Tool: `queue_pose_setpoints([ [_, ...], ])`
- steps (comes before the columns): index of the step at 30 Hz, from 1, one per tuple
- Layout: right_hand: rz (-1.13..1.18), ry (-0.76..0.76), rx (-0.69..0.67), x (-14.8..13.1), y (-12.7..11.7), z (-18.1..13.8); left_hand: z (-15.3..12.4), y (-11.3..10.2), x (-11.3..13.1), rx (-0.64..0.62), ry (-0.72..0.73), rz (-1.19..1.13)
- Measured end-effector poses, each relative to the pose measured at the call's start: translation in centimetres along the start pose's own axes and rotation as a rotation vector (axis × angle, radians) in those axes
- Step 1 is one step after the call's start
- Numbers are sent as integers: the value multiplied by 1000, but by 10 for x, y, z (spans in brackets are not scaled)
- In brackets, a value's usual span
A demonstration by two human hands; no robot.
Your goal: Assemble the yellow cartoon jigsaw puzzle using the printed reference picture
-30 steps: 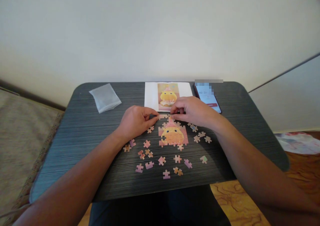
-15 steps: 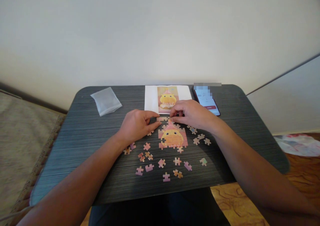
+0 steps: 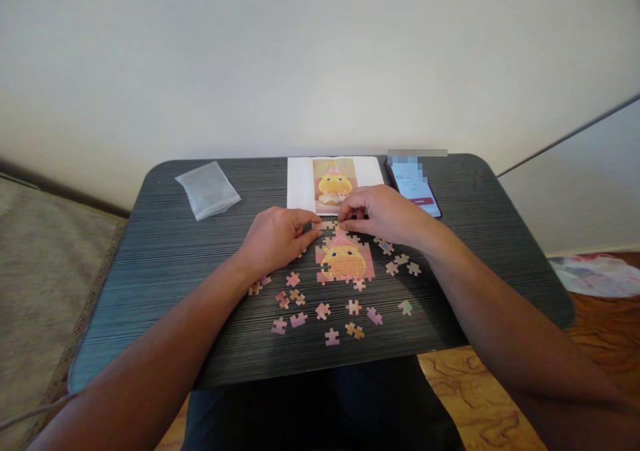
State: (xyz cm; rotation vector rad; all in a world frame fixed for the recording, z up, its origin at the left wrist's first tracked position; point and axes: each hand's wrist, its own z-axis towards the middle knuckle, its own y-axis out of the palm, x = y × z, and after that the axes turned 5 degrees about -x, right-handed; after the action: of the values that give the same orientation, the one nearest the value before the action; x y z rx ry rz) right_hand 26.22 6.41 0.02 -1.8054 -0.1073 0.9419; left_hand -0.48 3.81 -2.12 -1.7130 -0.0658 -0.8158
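Jigsaw puzzle [image 3: 351,263], part-built, yellow and pink

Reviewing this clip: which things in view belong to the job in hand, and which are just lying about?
In the job:
- partly joined puzzle, both hands at its top edge
- loose puzzle pieces
- printed picture, apparently the reference

Probably just lying about:
- clear plastic bag
- phone, lit, possibly timing
- white-and-red plastic on the floor

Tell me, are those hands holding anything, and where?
The left hand touches the puzzle strip at its left end, the right hand near its right; whether either grips it is unclear.
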Motion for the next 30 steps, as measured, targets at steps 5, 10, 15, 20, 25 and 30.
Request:
queue_pose_setpoints([
  [5, 22, -3, -5, -1, 0, 0, 3, -2, 4, -29, -15, -30],
  [10, 33, -4, -6, 1, 0, 0, 4, -3, 9, -37, -25, -8],
  [15, 54, -3, -15, 2, 1, 1, 5, -3, 9, -41, -46, 3],
  [20, 71, 7, -16, 2, 1, 0, 5, -3, 10, -34, -42, -4],
  [25, 105, 13, -16, 3, 2, 0, 5, -4, 11, -33, -48, -17],
  [30, 134, 19, -11, 4, 2, 0, 5, -3, 11, -26, -40, -14],
])
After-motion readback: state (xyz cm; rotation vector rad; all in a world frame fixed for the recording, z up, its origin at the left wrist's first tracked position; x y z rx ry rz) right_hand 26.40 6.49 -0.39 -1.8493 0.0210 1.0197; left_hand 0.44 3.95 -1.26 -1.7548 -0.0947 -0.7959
